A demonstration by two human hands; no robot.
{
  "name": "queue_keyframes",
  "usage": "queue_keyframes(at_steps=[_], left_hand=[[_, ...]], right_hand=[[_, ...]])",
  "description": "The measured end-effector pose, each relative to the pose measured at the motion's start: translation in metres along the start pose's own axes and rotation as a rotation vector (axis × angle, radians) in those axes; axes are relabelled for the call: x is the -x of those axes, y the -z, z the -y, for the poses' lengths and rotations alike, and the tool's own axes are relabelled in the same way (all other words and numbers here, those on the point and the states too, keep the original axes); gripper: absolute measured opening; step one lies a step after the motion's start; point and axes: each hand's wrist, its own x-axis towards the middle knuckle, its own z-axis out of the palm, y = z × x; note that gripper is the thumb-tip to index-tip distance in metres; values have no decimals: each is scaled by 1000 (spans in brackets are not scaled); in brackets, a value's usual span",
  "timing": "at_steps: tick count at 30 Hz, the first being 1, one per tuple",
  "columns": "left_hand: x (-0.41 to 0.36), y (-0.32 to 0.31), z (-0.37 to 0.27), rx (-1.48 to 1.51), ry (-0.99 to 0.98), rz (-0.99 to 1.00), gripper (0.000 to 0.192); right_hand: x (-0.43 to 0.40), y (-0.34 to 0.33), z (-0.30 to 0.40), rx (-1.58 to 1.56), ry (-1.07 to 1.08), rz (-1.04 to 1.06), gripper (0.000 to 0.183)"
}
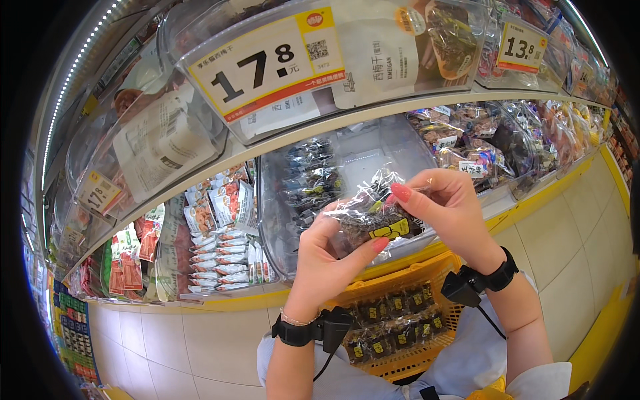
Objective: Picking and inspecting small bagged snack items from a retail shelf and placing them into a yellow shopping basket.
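Observation:
Both my hands hold a clear plastic packet of dark food with a yellow label (382, 225), above the front of a clear plastic bin (272, 235). My left hand (327, 250) grips its left and lower edge; my right hand (445, 205) pinches its upper right side. Similar-looking clear packets (312, 175) stand in rows along the bin's left side. Below my hands, a yellow plastic basket (395, 367) holds several dark packets with yellow labels (402, 335).
An upper shelf edge (300, 137) with clear bins and price tags (270, 65) crosses above. White snack packets (230, 255) fill the bin at left; wrapped snacks (470, 145) fill bins at right. A yellow shelf edge (545, 190) runs along the front, above the tiled floor (550, 235).

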Motion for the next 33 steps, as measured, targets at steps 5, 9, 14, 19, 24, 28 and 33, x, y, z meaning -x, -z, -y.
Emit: queue_keyframes(at_steps=[5, 9, 14, 19, 24, 28, 33], left_hand=[[3, 7, 3, 108, 18, -18, 29], [2, 1, -1, 27, -25, -51, 23], [1, 4, 7, -145, -162, -43, 18], [2, 3, 7, -121, -100, -51, 20], [1, 4, 0, -17, -64, 6, 22], [0, 3, -1, -174, -77, 37, 21], [3, 0, -4, 82, 20, 3, 24]], right_hand=[[0, -7, -9, 202, 179, 34, 14], [-4, 3, -5, 259, 186, 153, 14], [0, 2, 2, 311, 102, 156, 12], [4, -2, 7, 390, 190, 81, 9], [1, -2, 1, 251, 189, 27, 8], [2, 0, 4, 352, 268, 56, 8], [-3, -4, 1, 282, 312, 6, 9]])
